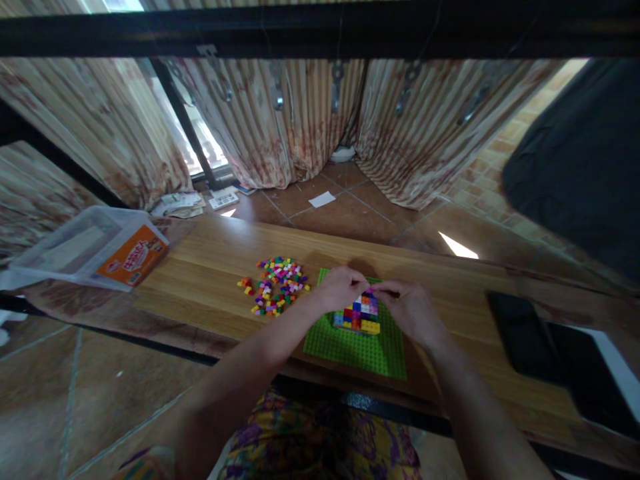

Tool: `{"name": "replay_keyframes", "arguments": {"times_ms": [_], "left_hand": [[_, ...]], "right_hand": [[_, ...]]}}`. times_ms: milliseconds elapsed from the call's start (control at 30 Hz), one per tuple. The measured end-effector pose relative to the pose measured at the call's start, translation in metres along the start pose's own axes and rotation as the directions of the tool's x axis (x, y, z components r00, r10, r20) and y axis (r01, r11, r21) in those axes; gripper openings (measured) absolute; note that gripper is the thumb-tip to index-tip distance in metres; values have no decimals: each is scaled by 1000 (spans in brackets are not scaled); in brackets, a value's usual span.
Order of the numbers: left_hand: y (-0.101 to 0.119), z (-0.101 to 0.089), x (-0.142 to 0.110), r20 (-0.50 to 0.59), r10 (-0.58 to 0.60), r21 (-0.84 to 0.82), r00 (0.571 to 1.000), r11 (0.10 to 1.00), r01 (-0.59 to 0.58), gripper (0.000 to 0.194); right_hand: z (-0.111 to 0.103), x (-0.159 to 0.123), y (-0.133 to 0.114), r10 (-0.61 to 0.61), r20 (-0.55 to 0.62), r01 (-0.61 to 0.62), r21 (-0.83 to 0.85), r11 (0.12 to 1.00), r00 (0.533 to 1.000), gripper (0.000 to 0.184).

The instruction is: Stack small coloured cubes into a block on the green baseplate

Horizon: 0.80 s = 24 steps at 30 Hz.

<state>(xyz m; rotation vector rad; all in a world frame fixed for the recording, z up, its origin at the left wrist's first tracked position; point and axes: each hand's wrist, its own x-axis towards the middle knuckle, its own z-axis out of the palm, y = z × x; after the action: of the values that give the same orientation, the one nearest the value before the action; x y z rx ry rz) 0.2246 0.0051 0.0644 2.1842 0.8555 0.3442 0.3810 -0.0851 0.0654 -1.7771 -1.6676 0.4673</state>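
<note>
A green studded baseplate (320, 343) lies on the wooden board in front of me. On it stands a block of toy bricks (357, 313) in red, blue, white, purple and yellow. Above its far edge, my left hand (341, 288) and my right hand (411, 312) meet fingertip to fingertip. Both are closed in a pinch on a small purple brick (371, 290), mostly covered by the fingers. Whether that brick touches the block below, I cannot tell. Left of the baseplate is a loose pile of small coloured bricks (283, 283).
A clear plastic bin (65, 263) with an orange label stands at the far left. Dark flat devices (525, 337) lie at the right on the wooden board (210, 260). A black bar (320, 30) with hanging hooks crosses overhead, before striped curtains (300, 133).
</note>
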Motion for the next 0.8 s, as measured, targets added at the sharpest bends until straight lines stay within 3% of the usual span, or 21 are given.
{"name": "replay_keyframes", "arguments": {"times_ms": [300, 400, 500, 600, 700, 800], "left_hand": [[-4, 10, -2, -72, 24, -46, 997, 999, -27, 26], [-5, 3, -9, -164, 27, -102, 986, 994, -44, 28], [-21, -18, -27, -350, -36, -218, 936, 975, -45, 32], [-54, -43, -55, -498, -169, -238, 851, 970, 53, 31], [-88, -63, -84, -576, -256, -202, 776, 965, 169, 26], [-103, -69, -101, -585, -257, -93, 769, 963, 251, 21]], "right_hand": [[6, 0, 6, 50, -9, -49, 96, 994, 999, 20], [11, -6, 10, 95, -29, -88, 183, 979, 995, 23], [14, -20, 16, 198, -103, -164, 270, 949, 975, 34], [16, -38, 23, 339, -230, -274, 274, 922, 912, 39], [18, -54, 26, 411, -280, -347, 252, 903, 868, 40], [21, -66, 26, 473, -269, -414, 249, 876, 839, 42]]}}
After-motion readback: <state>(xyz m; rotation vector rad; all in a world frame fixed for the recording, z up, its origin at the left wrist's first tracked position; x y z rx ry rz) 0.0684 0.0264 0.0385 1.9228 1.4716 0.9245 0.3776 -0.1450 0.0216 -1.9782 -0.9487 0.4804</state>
